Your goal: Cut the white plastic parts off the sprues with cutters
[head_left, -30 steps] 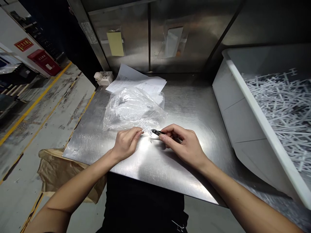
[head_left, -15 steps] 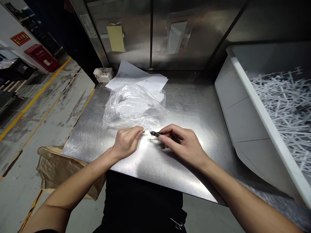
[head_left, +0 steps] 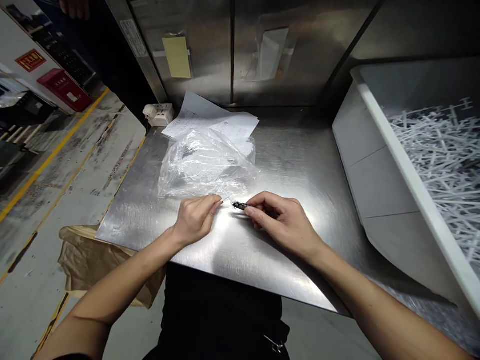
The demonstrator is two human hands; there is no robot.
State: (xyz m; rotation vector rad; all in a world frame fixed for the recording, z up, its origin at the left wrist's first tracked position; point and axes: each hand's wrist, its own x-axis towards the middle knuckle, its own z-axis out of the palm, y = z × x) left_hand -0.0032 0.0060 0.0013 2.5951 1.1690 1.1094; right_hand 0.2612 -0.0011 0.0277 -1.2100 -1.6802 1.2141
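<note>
My left hand (head_left: pixel 198 218) is closed in a pinch on a thin white plastic piece (head_left: pixel 227 196) over the metal table (head_left: pixel 296 165). In my right hand (head_left: pixel 281 220) is a small black clipper tool (head_left: pixel 239 205), held between thumb and fingers. Its tip meets the white piece; whether its jaws are closed is too small to tell. Just behind my hands lies a clear plastic bag (head_left: pixel 206 165) with small white bits in it.
At right stands a large grey bin (head_left: pixel 378 165) with many white plastic pieces (head_left: pixel 442 165). Papers (head_left: pixel 225 122) and a power socket (head_left: pixel 161 115) sit at the table's back. A brown paper bag (head_left: pixel 101 260) is at lower left. Another person's hand (head_left: pixel 76 7) shows at top left.
My hands have hardly moved. The other person's hand now shows at the top left. The view has shifted very slightly.
</note>
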